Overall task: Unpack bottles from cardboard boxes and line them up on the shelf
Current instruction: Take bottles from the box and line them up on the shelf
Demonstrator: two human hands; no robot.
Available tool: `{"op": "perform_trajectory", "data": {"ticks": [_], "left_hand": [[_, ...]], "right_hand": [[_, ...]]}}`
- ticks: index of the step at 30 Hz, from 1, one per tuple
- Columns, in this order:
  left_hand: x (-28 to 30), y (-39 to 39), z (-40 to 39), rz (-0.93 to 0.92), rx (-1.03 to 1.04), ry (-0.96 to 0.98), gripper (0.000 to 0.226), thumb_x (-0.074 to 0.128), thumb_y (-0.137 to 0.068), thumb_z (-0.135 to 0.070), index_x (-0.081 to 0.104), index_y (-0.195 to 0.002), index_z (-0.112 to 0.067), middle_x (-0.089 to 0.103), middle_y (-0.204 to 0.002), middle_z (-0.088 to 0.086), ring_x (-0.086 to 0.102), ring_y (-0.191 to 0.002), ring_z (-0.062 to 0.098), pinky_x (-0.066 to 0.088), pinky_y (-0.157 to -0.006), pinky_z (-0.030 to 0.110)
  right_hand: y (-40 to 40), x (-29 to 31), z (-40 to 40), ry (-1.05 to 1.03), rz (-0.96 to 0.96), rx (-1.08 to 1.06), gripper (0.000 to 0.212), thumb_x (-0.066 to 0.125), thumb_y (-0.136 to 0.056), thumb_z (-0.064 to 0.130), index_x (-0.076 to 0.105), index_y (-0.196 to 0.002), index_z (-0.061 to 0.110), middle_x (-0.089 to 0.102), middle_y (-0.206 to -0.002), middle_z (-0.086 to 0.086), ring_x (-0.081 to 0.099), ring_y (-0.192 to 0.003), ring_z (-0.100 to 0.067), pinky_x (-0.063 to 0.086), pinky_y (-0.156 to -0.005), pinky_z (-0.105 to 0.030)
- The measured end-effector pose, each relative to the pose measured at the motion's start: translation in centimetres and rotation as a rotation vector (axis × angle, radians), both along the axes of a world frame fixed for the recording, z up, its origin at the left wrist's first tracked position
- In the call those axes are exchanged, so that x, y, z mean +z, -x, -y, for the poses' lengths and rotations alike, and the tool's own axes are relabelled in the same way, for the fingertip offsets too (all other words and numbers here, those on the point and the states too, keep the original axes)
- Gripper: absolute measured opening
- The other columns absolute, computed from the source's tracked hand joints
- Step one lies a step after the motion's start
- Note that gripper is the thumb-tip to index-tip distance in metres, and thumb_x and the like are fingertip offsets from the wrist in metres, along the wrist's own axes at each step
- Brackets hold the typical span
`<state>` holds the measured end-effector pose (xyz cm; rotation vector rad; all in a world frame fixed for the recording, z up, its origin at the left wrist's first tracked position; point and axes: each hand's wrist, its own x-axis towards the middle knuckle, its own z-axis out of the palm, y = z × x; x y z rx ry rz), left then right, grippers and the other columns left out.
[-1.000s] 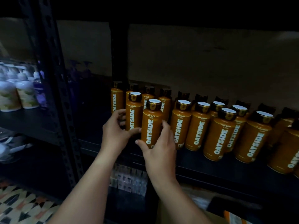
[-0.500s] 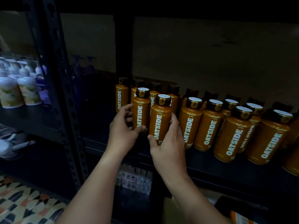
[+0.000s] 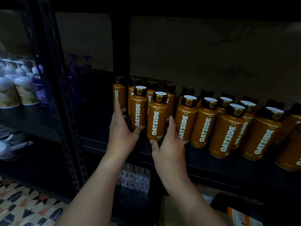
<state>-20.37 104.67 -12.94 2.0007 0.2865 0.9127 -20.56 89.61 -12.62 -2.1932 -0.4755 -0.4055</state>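
Several orange Oatside bottles [image 3: 231, 129] with dark caps stand in two rows on a dark metal shelf [image 3: 211, 162]. My right hand [image 3: 169, 144] grips the lower part of a front-row bottle [image 3: 157, 116], thumb at its base and fingers along its right side. To its left stands another front bottle [image 3: 139, 110]. My left hand [image 3: 123, 132] touches that bottle's base with the thumb. Its fingers are straightened, and the index finger reaches up to the back-left bottle [image 3: 119, 95].
A perforated black upright post [image 3: 53, 79] divides the shelving. White lotion bottles [image 3: 16, 90] stand on the left shelf. Small packs [image 3: 135, 178] sit on the lower shelf. A cardboard box [image 3: 171, 209] is at the bottom, over a patterned floor [image 3: 24, 201].
My left hand has uncurled from the front-left bottle, its index finger now stretched up toward the back bottle. The right hand keeps its hold. The view has shifted slightly.
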Motion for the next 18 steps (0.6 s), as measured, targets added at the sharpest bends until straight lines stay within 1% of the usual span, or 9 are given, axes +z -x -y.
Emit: {"op": "perform_trajectory", "data": {"ticks": [1, 3, 5, 8, 9, 11, 14, 16, 18], "left_hand": [[-0.2, 0.4, 0.2, 0.007, 0.007, -0.024, 0.122, 0.083, -0.083, -0.015, -0.007, -0.162, -0.037, 0.037, -0.153, -0.007, 0.041, -0.139, 0.011, 0.045, -0.113, 0.048], [-0.8, 1.3, 0.8, 0.041, 0.023, -0.11, 0.118, 0.079, -0.086, -0.008, -0.007, -0.163, -0.032, 0.033, -0.147, -0.008, 0.04, -0.136, 0.011, 0.046, -0.112, 0.047], [-1.5, 2.3, 1.6, 0.114, 0.037, -0.209, 0.105, 0.076, -0.088, -0.006, 0.005, -0.163, -0.024, 0.039, -0.138, -0.003, 0.045, -0.125, 0.013, 0.048, -0.106, 0.04], [-2.6, 4.0, 3.4, 0.239, 0.033, -0.344, 0.076, 0.072, -0.093, -0.012, 0.029, -0.157, -0.01, 0.045, -0.122, 0.003, 0.048, -0.108, 0.014, 0.044, -0.095, 0.024], [-3.1, 4.6, 4.4, 0.279, 0.019, -0.397, 0.067, 0.07, -0.095, -0.013, 0.036, -0.153, -0.007, 0.046, -0.118, 0.004, 0.048, -0.104, 0.015, 0.043, -0.093, 0.022], [-4.5, 5.6, 6.5, 0.327, -0.041, -0.499, 0.055, 0.068, -0.095, -0.013, 0.046, -0.144, -0.004, 0.049, -0.114, 0.007, 0.049, -0.102, 0.016, 0.043, -0.091, 0.023], [-8.8, 6.9, 9.8, 0.206, -0.197, -0.583, 0.048, 0.067, -0.095, -0.015, 0.05, -0.139, -0.011, 0.052, -0.118, 0.005, 0.054, -0.105, 0.02, 0.048, -0.091, 0.033], [-12.6, 7.6, 11.6, 0.008, -0.288, -0.635, 0.048, 0.066, -0.095, -0.019, 0.049, -0.14, -0.017, 0.052, -0.122, 0.003, 0.054, -0.108, 0.023, 0.05, -0.092, 0.038], [-17.0, 7.9, 12.7, -0.246, -0.318, -0.691, 0.051, 0.063, -0.095, -0.027, 0.045, -0.143, -0.021, 0.049, -0.126, 0.004, 0.052, -0.114, 0.027, 0.049, -0.095, 0.042]], "right_hand": [[0.3, -0.1, 0.4, 0.029, 0.017, -0.003, 0.087, 0.071, -0.095, 0.021, 0.014, -0.161, 0.024, 0.042, -0.154, 0.001, 0.043, -0.14, -0.014, 0.028, -0.106, -0.019], [1.1, -0.5, 1.6, 0.06, 0.054, -0.01, 0.073, 0.07, -0.095, 0.022, 0.031, -0.156, 0.021, 0.051, -0.146, -0.001, 0.052, -0.133, -0.016, 0.037, -0.106, -0.02], [2.0, -0.8, 3.1, 0.052, 0.097, -0.008, 0.057, 0.07, -0.095, 0.023, 0.047, -0.147, 0.017, 0.058, -0.138, -0.002, 0.058, -0.125, -0.017, 0.045, -0.103, -0.024], [3.2, -2.0, 6.1, 0.079, 0.215, -0.003, 0.042, 0.074, -0.092, 0.02, 0.061, -0.131, 0.014, 0.065, -0.122, -0.001, 0.06, -0.115, -0.017, 0.053, -0.098, -0.032], [3.6, -2.6, 7.3, 0.095, 0.271, -0.006, 0.038, 0.075, -0.09, 0.017, 0.064, -0.126, 0.012, 0.066, -0.116, -0.001, 0.059, -0.112, -0.017, 0.054, -0.096, -0.034], [4.1, -4.0, 9.7, 0.114, 0.39, -0.016, 0.032, 0.075, -0.089, 0.014, 0.067, -0.12, 0.009, 0.066, -0.109, -0.002, 0.057, -0.11, -0.019, 0.052, -0.096, -0.035], [4.6, -7.2, 13.4, 0.156, 0.491, -0.009, 0.027, 0.073, -0.09, 0.01, 0.069, -0.116, 0.007, 0.063, -0.109, -0.006, 0.055, -0.11, -0.024, 0.048, -0.098, -0.033], [4.8, -10.2, 15.8, 0.207, 0.432, -0.005, 0.029, 0.073, -0.087, 0.007, 0.068, -0.116, 0.007, 0.061, -0.108, -0.007, 0.055, -0.106, -0.024, 0.046, -0.095, -0.03], [5.0, -14.2, 18.0, 0.267, 0.296, -0.034, 0.03, 0.075, -0.083, 0.004, 0.068, -0.112, 0.007, 0.061, -0.105, -0.008, 0.055, -0.101, -0.026, 0.043, -0.091, -0.03]]}}
